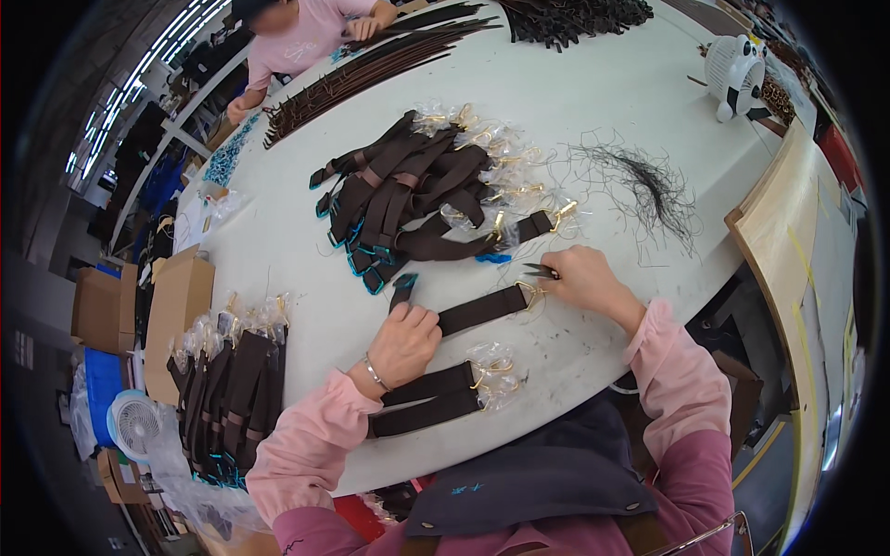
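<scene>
My left hand [403, 345] is closed round a dark brown webbing strap [482, 311], which lies across the white table. A gold metal buckle [530, 293] is at the strap's right end. Just above that buckle, my right hand [589, 278] grips a small pair of dark thread snips [542, 271], blades pointing left. One end of strap with turquoise edging [402, 289] sticks up beyond my left hand. Nearer my body lie two more brown straps [431, 413], their gold hooks [495, 378] wrapped in clear plastic. Part of them is hidden under my left forearm.
Farther off is a large pile of brown straps [399, 199]. Loose black threads [649, 181] are heaped right of it. Another bundle of straps [232, 394] hangs at the table's left edge. A white fan [732, 79] stands far right; another person [301, 42] works across the table.
</scene>
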Demonstrator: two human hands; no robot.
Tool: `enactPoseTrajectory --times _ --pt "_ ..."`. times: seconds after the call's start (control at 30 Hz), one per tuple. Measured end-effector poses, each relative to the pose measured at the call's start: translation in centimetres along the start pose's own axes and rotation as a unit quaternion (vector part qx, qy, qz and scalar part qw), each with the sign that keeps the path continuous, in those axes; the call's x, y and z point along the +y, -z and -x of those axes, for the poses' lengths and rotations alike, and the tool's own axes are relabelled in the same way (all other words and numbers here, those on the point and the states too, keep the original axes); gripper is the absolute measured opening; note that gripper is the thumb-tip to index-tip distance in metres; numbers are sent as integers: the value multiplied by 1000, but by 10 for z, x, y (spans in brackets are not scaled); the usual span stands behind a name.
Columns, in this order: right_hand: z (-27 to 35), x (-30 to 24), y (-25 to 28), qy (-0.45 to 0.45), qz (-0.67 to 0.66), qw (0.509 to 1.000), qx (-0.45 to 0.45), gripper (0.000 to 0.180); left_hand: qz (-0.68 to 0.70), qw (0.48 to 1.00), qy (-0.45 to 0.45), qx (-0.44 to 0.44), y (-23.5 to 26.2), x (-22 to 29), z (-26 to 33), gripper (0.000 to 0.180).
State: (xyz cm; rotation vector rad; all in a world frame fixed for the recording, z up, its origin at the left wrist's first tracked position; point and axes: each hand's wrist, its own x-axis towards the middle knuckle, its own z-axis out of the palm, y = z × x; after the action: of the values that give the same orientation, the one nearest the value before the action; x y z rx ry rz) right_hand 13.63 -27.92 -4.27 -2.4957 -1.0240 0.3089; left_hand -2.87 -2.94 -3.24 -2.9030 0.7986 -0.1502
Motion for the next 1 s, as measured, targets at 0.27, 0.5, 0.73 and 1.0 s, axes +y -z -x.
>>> enactPoseTrajectory --times 0.27,0.5,0.73,1.0 --pt "-7 -14 -18 12 -55 997 47 22 175 972 149 39 -17 -2 33 18" --pt "-13 -22 -23 -18 -73 997 -4 19 287 931 221 49 1 -15 -17 19" --pt "-10 -19 -24 20 -49 999 -5 21 103 972 210 12 -35 27 -70 9" --pt "-24 -32 7 146 -34 987 -50 26 252 939 206 106 -51 7 -61 6"
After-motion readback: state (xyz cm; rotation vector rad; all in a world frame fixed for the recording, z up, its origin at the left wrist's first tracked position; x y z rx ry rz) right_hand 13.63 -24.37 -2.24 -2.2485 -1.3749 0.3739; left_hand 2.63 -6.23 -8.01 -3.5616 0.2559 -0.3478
